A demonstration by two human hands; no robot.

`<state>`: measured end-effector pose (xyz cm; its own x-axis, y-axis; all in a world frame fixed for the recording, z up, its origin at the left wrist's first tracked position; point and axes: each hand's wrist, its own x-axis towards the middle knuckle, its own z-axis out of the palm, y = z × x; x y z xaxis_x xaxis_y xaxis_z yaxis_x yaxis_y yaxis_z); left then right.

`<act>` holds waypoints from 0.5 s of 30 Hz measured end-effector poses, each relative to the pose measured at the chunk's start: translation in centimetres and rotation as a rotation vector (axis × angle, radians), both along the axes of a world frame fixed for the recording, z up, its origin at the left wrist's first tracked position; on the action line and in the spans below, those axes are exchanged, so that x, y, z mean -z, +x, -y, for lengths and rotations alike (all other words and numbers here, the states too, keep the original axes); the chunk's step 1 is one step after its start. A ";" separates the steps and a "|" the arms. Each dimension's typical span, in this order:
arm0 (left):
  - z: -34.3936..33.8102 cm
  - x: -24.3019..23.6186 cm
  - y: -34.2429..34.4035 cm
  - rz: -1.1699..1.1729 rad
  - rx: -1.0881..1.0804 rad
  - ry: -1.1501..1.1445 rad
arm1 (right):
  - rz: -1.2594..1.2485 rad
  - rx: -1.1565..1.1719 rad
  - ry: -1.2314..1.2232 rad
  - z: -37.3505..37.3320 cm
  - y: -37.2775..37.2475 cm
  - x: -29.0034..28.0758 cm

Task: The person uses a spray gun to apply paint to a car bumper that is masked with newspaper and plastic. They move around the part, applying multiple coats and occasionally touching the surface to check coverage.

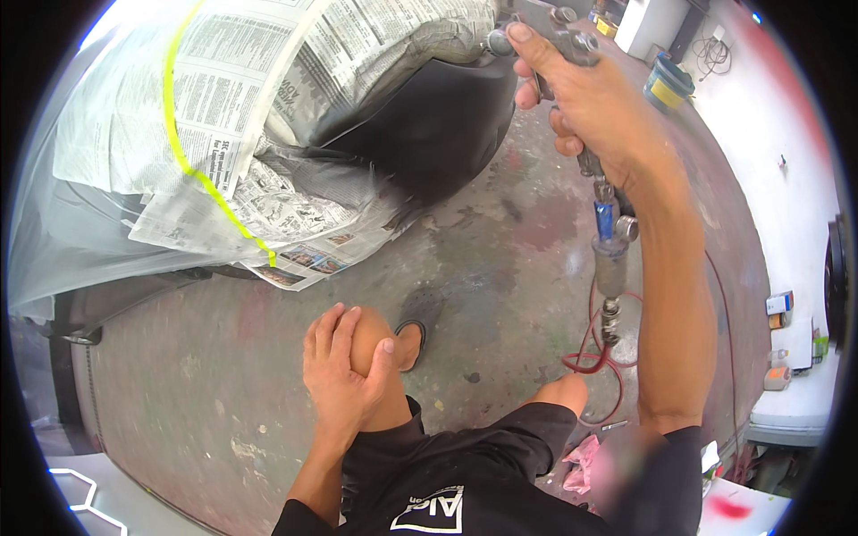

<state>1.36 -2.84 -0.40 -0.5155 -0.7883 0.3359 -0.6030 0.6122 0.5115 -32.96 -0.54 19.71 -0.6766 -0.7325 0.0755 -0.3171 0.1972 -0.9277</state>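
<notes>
My right hand (608, 103) is raised at the upper right, its fingers wrapped round the grip of a metal spray gun (579, 46). The gun's front end points left, close beside a glossy black curved panel (420, 112). Below the grip hangs an inline air filter (611, 268) with a blue band, joined to a red hose (585, 364). My left hand (344, 362) lies over my left knee with its fingers stretched out, holding nothing. Newspaper sheets (237, 98) surround the panel, and a yellow tape strip (172, 125) runs across them.
Clear plastic sheeting (85, 237) drapes over the covered body at the left. The stained concrete floor (223, 375) carries loops of hose near my right knee. A bucket (668, 85) stands at the far right. Small containers (778, 379) sit along the right, and a pink cloth (581, 463) lies low down.
</notes>
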 end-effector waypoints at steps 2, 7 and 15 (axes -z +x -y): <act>-0.1 0.1 -0.1 -0.008 -0.001 -0.012 | -0.047 -0.028 -0.018 0.7 1.2 -1.0; -0.1 0.3 -0.6 -0.034 0.010 -0.040 | 0.000 -0.126 0.086 2.2 0.6 -0.8; -0.2 0.3 -0.4 -0.026 0.041 -0.087 | -0.084 -0.085 0.122 4.6 0.0 -0.5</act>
